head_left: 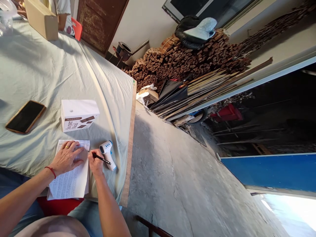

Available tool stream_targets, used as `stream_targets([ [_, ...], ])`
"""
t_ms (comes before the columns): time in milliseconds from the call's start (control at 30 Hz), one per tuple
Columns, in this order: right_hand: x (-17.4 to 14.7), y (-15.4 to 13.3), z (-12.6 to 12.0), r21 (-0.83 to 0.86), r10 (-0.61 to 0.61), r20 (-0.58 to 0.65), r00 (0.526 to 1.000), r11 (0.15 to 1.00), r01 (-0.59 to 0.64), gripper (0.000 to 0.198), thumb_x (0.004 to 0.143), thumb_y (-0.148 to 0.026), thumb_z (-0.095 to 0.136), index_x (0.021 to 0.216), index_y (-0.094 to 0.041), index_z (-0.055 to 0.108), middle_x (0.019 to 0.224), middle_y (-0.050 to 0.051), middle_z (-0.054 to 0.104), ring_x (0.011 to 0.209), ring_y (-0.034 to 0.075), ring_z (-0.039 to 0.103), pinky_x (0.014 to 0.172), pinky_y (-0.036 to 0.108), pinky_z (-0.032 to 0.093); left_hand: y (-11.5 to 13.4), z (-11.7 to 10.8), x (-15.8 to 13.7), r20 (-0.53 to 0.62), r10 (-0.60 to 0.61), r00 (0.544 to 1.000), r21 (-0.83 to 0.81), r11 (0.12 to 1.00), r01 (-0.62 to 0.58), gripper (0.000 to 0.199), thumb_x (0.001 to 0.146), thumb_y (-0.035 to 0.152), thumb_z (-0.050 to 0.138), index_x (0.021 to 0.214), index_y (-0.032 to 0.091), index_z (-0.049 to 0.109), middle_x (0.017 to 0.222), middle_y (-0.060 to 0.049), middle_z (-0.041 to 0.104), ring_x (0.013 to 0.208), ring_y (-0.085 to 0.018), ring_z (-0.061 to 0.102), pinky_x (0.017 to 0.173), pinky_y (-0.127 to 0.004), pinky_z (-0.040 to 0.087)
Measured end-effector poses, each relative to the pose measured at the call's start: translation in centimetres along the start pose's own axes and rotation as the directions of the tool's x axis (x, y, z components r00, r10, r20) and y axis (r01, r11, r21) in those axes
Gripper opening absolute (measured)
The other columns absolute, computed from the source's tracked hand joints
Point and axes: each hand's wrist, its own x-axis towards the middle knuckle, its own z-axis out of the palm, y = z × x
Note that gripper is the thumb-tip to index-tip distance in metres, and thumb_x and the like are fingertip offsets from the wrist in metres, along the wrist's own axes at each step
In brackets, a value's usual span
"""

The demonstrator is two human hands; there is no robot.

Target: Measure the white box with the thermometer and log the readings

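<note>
A sheaf of written paper (71, 182) lies at the near edge of the cloth-covered table. My left hand (66, 158) rests flat on its upper part, fingers spread, with a ring and a red wrist cord. In my right hand (95, 164) is a black pen (101, 157), pinched between the fingers, its tip at the paper's upper right edge. Just right of that hand lies a white and blue infrared thermometer (107, 154). Beyond the paper stands a white box (80, 115) with "Super Meal" printed on it.
A smartphone (25, 117) in a brown-edged case lies on the left of the tablecloth (49, 72). At the far end are a cardboard box (43, 21) and a seated person's arm. The table's wooden edge (130, 138) runs along the right, with concrete floor and stacked firewood (182, 61) beyond.
</note>
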Motion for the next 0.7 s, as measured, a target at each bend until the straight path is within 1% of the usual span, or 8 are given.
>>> stream_targets([
  [100,-0.02,-0.03,0.02,0.03,0.013,0.006,1.0,0.999,-0.014,0.014,0.092,-0.031,0.05,0.08,-0.024,0.053,0.066,-0.002,0.058,0.06,0.015,0.055,0.058,0.028,0.051,-0.01,-0.02,0.02,0.004,-0.01,1.0,-0.011,1.0,0.01,0.041,0.09,0.037,0.069,0.129,0.028,0.066,0.133,-0.012,0.062,0.127,-0.031,0.055,0.115,-0.052,0.04],
  [233,-0.14,-0.03,-0.04,0.073,0.056,-0.037,0.998,0.996,-0.053,0.013,0.091,-0.03,0.05,0.08,-0.024,0.054,0.065,-0.003,0.057,0.057,0.015,0.054,0.056,0.028,0.05,-0.02,-0.05,0.05,0.013,-0.012,1.0,-0.016,1.0,0.013,0.04,0.089,0.037,0.069,0.128,0.028,0.067,0.134,-0.012,0.062,0.126,-0.031,0.056,0.115,-0.052,0.041],
  [333,-0.16,-0.01,-0.06,0.064,0.069,-0.054,0.996,0.996,-0.065,0.014,0.092,-0.032,0.05,0.081,-0.024,0.053,0.065,-0.003,0.058,0.057,0.015,0.055,0.056,0.028,0.05,-0.03,-0.05,0.06,0.013,-0.015,1.0,-0.022,1.0,0.016,0.04,0.089,0.036,0.07,0.127,0.028,0.067,0.134,-0.012,0.062,0.127,-0.031,0.056,0.115,-0.052,0.04],
  [533,-0.06,-0.08,0.06,0.028,0.071,-0.036,0.997,0.997,-0.07,0.017,0.093,-0.034,0.049,0.079,-0.025,0.053,0.064,-0.003,0.057,0.057,0.016,0.055,0.056,0.028,0.051,-0.02,0.11,0.04,-0.005,-0.026,1.0,-0.056,0.998,0.026,0.04,0.088,0.036,0.07,0.127,0.031,0.067,0.134,-0.01,0.062,0.127,-0.031,0.056,0.116,-0.052,0.04],
  [700,-0.04,-0.1,0.15,0.039,0.072,-0.042,0.996,0.997,-0.071,0.017,0.091,-0.034,0.049,0.077,-0.025,0.054,0.064,-0.003,0.057,0.057,0.015,0.054,0.055,0.027,0.05,-0.06,0.09,0.02,-0.001,-0.015,1.0,-0.043,0.999,0.015,0.039,0.089,0.037,0.069,0.127,0.029,0.067,0.134,-0.011,0.062,0.126,-0.031,0.056,0.115,-0.052,0.04],
])
